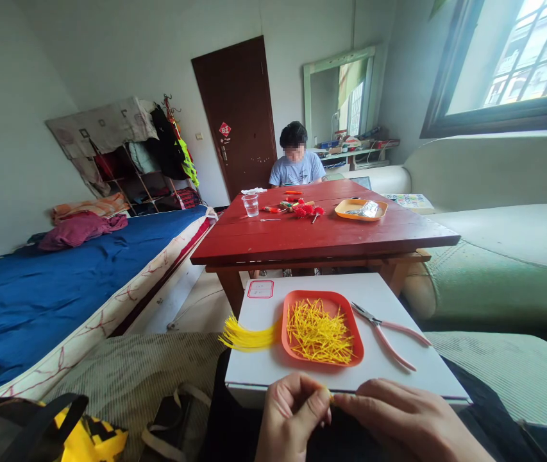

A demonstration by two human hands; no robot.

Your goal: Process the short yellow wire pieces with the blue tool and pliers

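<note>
My left hand (295, 414) is closed in a pinch at the front edge of the white box (258, 314). A tiny yellowish bit shows at its fingertips, too small to name. The fingertips of my right hand (398, 414) press together against the same spot, nearly touching the left thumb. Just beyond my hands, an orange-red tray (358, 350) on the box holds many short yellow strands (319, 330). A bundle of long yellow strands (249, 337) lies left of the tray. Pliers with pink handles (393, 340) rest open on the right.
Behind the box stands a red table (273, 240) with a plastic cup (251, 205), red fluffy pieces (306, 210) and an orange tray (338, 215). A person (297, 163) sits at its far side. A blue bed (85, 256) is on the left.
</note>
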